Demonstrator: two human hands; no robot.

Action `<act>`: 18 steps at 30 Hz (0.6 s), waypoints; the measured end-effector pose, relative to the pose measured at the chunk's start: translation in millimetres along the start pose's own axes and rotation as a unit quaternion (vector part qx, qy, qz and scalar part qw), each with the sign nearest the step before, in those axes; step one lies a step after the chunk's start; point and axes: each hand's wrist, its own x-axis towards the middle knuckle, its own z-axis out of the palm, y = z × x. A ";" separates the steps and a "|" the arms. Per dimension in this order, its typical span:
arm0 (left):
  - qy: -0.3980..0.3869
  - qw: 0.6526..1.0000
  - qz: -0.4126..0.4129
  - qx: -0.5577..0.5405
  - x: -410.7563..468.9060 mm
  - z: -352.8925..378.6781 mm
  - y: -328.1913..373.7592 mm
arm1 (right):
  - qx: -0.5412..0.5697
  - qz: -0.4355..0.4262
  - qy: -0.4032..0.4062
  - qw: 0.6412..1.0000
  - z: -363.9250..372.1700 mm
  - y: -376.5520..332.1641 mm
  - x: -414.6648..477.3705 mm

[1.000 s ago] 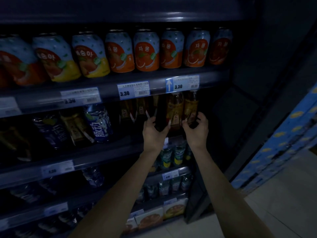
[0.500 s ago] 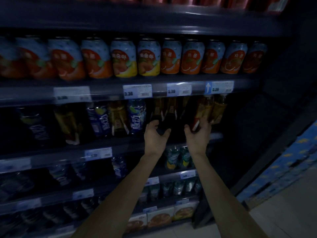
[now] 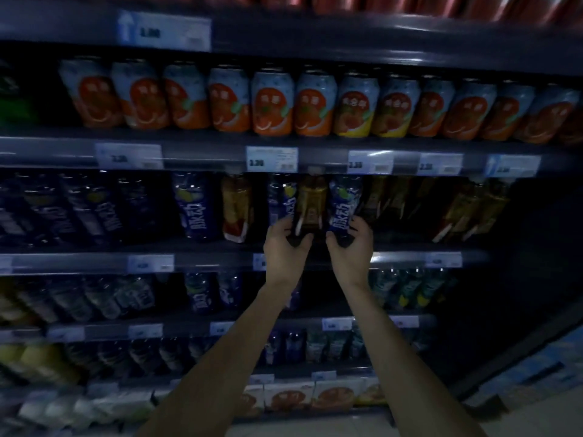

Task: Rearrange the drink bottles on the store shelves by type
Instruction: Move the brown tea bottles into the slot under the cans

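On the dim middle shelf (image 3: pixel 220 247), blue-labelled bottles and amber tea bottles stand mixed. My left hand (image 3: pixel 284 247) is closed around the dark base of an amber tea bottle (image 3: pixel 311 200). My right hand (image 3: pixel 351 246) is closed around the base of a blue-labelled bottle (image 3: pixel 343 206) right beside it. Another blue bottle (image 3: pixel 281 200) stands just left of the amber one. Further left are an amber bottle (image 3: pixel 236 206) and a blue bottle (image 3: pixel 197 209). More amber bottles (image 3: pixel 473 206) fill the shelf's dark right end.
A row of orange and yellow juice cans (image 3: pixel 271 105) sits on the shelf above, with price tags (image 3: pixel 272 159) along its edge. Lower shelves hold more bottles (image 3: pixel 410 288) and cartons (image 3: pixel 288 397). A dark upright panel (image 3: pixel 536 279) closes the shelving on the right.
The view has swung left and up along the shelves. Both hands have moved left from the amber bottles at the right end to the mixed blue and amber bottles in the middle.
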 end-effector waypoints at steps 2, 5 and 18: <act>0.010 1.000 -0.011 0.003 3.0 -23.1 -9.1 | -0.003 -0.011 -0.015 1.000 19.7 -9.6 -10.1; 0.028 0.999 -0.020 0.019 7.7 -54.7 -22.4 | 0.006 -0.023 -0.032 0.999 45.5 -21.5 -22.9; 0.077 0.996 -0.030 0.028 24.5 -107.6 -49.6 | -0.005 -0.021 -0.028 0.999 93.6 -36.8 -38.2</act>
